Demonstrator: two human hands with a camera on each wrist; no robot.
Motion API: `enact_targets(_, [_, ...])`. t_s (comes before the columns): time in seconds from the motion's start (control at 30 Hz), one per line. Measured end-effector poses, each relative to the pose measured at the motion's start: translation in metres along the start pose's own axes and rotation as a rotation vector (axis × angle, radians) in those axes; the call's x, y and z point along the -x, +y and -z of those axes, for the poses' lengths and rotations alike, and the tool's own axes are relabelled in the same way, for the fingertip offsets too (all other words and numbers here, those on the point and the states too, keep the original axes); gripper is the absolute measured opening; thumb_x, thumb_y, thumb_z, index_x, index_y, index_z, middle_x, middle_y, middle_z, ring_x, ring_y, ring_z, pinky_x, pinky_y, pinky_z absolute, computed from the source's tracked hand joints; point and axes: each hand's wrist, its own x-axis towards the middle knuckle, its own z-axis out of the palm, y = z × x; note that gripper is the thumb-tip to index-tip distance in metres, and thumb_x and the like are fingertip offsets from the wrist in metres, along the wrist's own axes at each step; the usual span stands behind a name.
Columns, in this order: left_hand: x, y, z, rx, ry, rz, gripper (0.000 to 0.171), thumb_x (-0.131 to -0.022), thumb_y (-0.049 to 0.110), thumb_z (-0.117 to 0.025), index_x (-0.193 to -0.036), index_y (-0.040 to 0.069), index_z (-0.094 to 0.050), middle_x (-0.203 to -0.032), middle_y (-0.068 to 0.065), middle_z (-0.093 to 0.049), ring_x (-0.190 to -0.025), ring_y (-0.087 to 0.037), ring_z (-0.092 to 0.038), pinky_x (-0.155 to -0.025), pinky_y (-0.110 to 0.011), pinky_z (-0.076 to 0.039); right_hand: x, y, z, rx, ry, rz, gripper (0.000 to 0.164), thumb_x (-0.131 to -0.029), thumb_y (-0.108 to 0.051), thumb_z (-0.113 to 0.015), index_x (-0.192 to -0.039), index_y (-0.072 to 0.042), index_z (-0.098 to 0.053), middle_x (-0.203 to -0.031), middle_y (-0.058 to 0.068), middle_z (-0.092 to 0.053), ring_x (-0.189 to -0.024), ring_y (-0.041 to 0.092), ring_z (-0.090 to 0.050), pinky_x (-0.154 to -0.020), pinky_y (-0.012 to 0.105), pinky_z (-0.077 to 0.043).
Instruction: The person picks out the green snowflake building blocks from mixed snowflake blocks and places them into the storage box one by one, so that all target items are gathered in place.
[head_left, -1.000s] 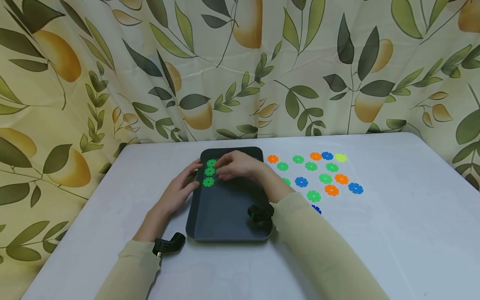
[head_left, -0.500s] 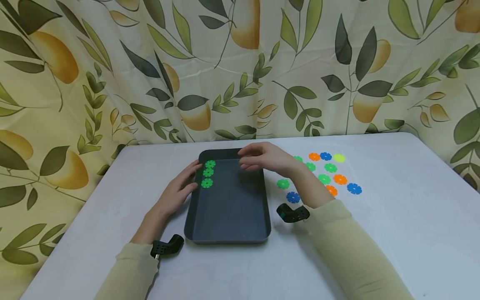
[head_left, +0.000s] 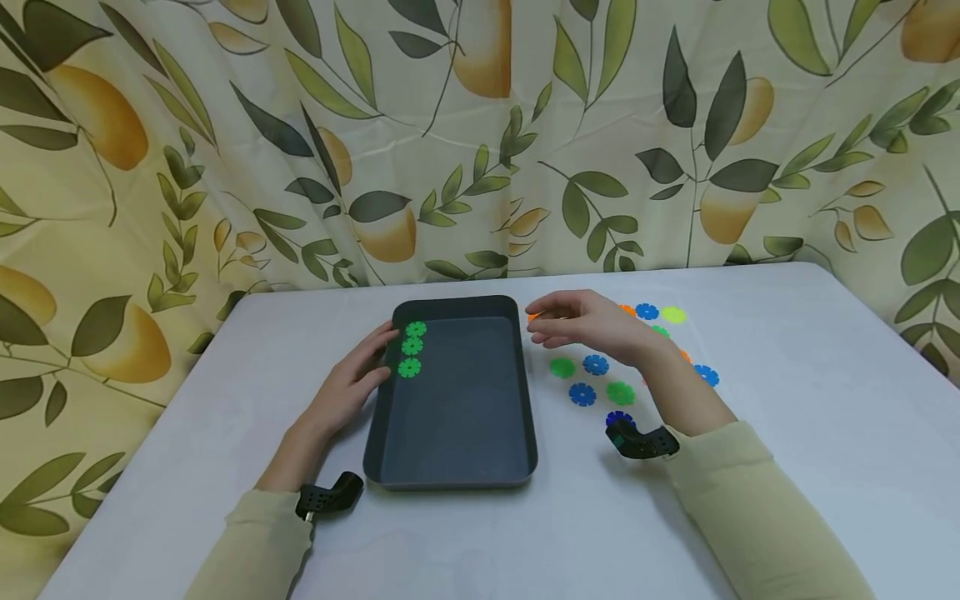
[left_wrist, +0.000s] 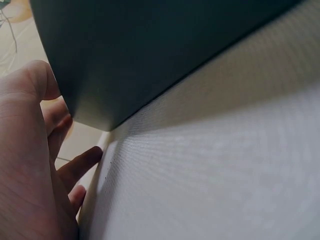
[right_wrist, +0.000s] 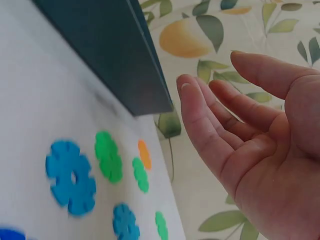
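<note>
Three green notched discs lie in a column along the left side of a dark grey tray (head_left: 450, 433); the lowest green disc (head_left: 409, 367) is nearest the thumb of my left hand (head_left: 351, 385). That hand rests against the tray's left edge with relaxed fingers, and the left wrist view shows its fingers (left_wrist: 82, 165) beside the tray wall (left_wrist: 150, 50). My right hand (head_left: 592, 323) hovers over the loose discs right of the tray, fingers loosely bent and nothing between them. In the right wrist view a blue disc (right_wrist: 71, 177) and a green disc (right_wrist: 108, 157) lie below the hand (right_wrist: 260, 135).
Loose discs in blue, green, orange and yellow-green spread over the white table (head_left: 810, 467) right of the tray, some hidden by my right hand and forearm. A yellow-green disc (head_left: 673, 314) lies at the back. A leaf-and-fruit patterned curtain (head_left: 480, 150) hangs behind the table.
My right hand has moved right, from beside the green discs in the tray, over its right edge, to above the loose discs. My left hand has stayed at the tray's left edge.
</note>
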Motion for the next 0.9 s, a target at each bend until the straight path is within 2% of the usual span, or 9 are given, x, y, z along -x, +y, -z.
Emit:
enact_targets(0.17, [0.000, -0.001, -0.001, 0.006, 0.000, 0.001, 0.052, -0.101, 0.007, -0.050, -0.153, 0.008, -0.044, -0.165, -0.004, -0.026, -0.148, -0.025, -0.030, -0.119, -0.050, -0.023, 0.012, 0.005, 0.007, 0.012, -0.009, -0.035, 0.051, -0.101, -0.021, -0.061, -0.142, 0.006, -0.048, -0.130, 0.026, -0.061, -0.112, 0.038, -0.065, -0.102, 0.045, -0.049])
enact_targets(0.43, [-0.001, -0.001, 0.000, 0.004, 0.003, -0.007, 0.052, -0.101, 0.007, -0.050, -0.152, 0.009, -0.044, -0.165, -0.005, -0.026, -0.147, -0.026, -0.032, -0.119, -0.051, -0.023, 0.030, 0.013, 0.017, 0.097, -0.022, -0.112, 0.056, -0.099, -0.031, -0.065, -0.144, -0.001, -0.050, -0.122, 0.015, -0.065, -0.107, 0.030, -0.067, -0.106, 0.054, -0.043])
enact_targets(0.7, [0.000, -0.001, 0.000, 0.000, 0.004, -0.006, 0.052, -0.101, 0.006, -0.050, -0.152, 0.011, -0.045, -0.165, -0.007, -0.026, -0.148, -0.026, -0.030, -0.119, -0.052, -0.022, 0.050, 0.023, 0.028, 0.130, -0.035, -0.117, 0.057, -0.098, -0.029, -0.066, -0.142, 0.003, -0.049, -0.120, 0.015, -0.065, -0.106, 0.028, -0.068, -0.097, 0.041, -0.053])
enact_targets(0.9, [0.001, 0.000, 0.000, 0.005, 0.004, -0.003, 0.052, -0.101, 0.006, -0.050, -0.152, 0.009, -0.044, -0.165, -0.005, -0.027, -0.148, -0.025, -0.029, -0.119, -0.052, -0.021, 0.062, 0.030, 0.036, 0.150, -0.035, -0.155, 0.057, -0.098, -0.030, -0.066, -0.142, 0.003, -0.049, -0.115, 0.014, -0.066, -0.102, 0.026, -0.069, -0.095, 0.036, -0.053])
